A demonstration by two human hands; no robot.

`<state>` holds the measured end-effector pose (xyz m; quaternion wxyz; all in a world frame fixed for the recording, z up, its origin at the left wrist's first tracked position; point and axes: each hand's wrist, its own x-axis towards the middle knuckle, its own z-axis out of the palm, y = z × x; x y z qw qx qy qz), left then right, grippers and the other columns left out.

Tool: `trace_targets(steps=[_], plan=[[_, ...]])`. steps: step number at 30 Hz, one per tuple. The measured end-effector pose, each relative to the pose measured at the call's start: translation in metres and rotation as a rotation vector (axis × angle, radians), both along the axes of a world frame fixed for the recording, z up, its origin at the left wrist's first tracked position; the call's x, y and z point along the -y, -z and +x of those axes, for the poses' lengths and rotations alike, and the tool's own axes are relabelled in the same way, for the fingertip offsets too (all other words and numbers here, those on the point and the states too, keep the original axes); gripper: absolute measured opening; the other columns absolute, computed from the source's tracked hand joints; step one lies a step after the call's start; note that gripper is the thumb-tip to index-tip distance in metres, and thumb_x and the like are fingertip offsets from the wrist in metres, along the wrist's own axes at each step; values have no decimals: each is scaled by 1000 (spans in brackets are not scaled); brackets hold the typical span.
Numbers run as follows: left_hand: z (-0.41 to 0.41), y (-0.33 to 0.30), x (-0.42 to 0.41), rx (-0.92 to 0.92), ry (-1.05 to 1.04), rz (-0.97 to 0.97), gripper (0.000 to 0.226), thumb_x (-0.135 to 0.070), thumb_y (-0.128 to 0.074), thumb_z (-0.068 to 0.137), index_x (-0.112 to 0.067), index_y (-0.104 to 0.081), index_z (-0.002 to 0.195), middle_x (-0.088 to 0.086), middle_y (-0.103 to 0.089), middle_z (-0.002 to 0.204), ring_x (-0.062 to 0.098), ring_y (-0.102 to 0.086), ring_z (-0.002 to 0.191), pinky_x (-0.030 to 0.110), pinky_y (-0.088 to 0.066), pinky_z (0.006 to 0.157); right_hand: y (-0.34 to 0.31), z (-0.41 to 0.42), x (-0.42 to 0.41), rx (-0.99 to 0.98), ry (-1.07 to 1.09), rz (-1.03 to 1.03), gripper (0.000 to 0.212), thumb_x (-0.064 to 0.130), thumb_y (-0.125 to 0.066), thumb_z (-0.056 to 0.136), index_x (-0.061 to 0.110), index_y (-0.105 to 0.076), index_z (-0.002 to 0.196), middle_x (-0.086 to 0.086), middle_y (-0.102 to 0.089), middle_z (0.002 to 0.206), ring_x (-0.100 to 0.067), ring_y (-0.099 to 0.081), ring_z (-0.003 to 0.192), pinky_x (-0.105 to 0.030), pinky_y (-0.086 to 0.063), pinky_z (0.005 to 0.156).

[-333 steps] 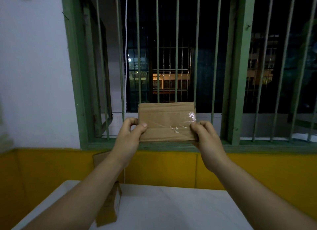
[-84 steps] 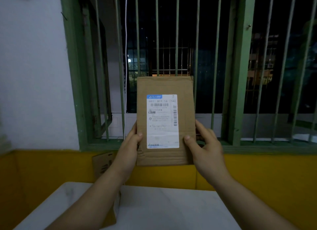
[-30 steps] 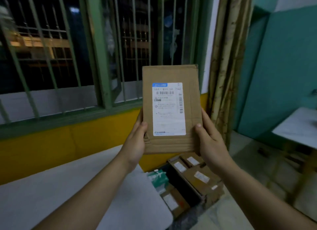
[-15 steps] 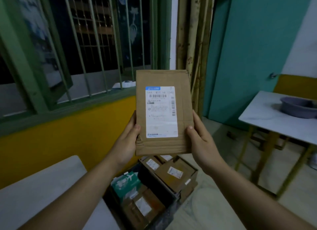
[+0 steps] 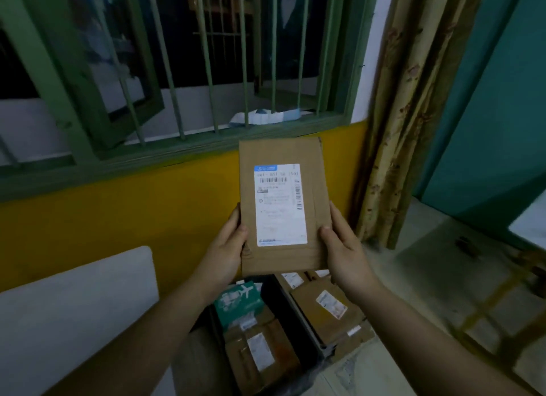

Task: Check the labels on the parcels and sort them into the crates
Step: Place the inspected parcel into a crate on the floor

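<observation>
The parcel [image 5: 283,206], a flat brown cardboard packet, is held upright in the air in front of the yellow wall [image 5: 118,212], its white shipping label [image 5: 280,205] facing the camera; the print is too blurred to read. The left hand [image 5: 229,248] grips its lower left edge with the thumb on the front face, and the right hand [image 5: 342,250] grips the lower right edge the same way, so both hands are clamped on it from opposite sides. Directly beneath, partly hidden by the packet and the forearms, two dark crates sit side by side on the floor: the left crate [image 5: 218,330] holds a green box [image 5: 237,299] and brown labelled parcels, the right crate [image 5: 317,341] holds more brown labelled parcels. A white counter [image 5: 74,316] lies at lower left, just beside the left crate. Behind are a green barred window [image 5: 192,70], some paper on its sill [image 5: 266,117], a patterned curtain [image 5: 413,114] and a teal wall [image 5: 496,129] at the right
</observation>
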<state>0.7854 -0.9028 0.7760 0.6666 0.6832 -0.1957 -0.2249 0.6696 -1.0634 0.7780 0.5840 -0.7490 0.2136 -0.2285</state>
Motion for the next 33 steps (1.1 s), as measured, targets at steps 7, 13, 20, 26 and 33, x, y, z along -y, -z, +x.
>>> trace_targets(steps=[7, 13, 20, 26, 33], plan=[[18, 66, 46, -28, -267, 139, 47, -33, -37, 103, -48, -23, 146, -17, -43, 139, 6, -47, 118, 27, -44, 96, 77, 66, 75, -89, -283, 65, 52, 37, -36, 104, 39, -19, 153, 17, -42, 147, -5, -45, 130, -37, -41, 109], [22, 124, 95, -56, -388, 215, 35, -31, -38, 102, -58, -27, 121, -31, -48, 110, -5, -49, 98, 14, -44, 83, 138, 102, 130, -168, -449, 131, 46, 32, -35, 105, 44, -22, 147, 30, -50, 121, 10, -54, 101, -12, -47, 86], [54, 241, 121, -108, -441, 257, 34, -32, -41, 102, -57, -35, 124, -17, -54, 121, 9, -53, 111, 21, -47, 88, 251, 129, 153, -205, -457, 166, 40, 26, -35, 105, 48, -25, 136, 36, -43, 118, 17, -50, 102, 2, -41, 72], [62, 398, 140, -231, -430, 302, 43, -25, -37, 104, -42, -25, 142, -12, -49, 116, -9, -48, 81, 6, -45, 59, 413, 139, 162, -317, -419, 149, 47, 25, -35, 105, 32, -22, 149, 12, -48, 133, 1, -49, 103, 1, -41, 69], [71, 575, 151, -288, -368, 266, 40, -21, -39, 103, -36, -36, 140, -9, -58, 121, -1, -58, 95, 9, -51, 68, 571, 141, 172, -486, -410, -33, 51, 28, -30, 106, 27, -11, 154, 2, -53, 131, -7, -53, 96, -9, -39, 64]])
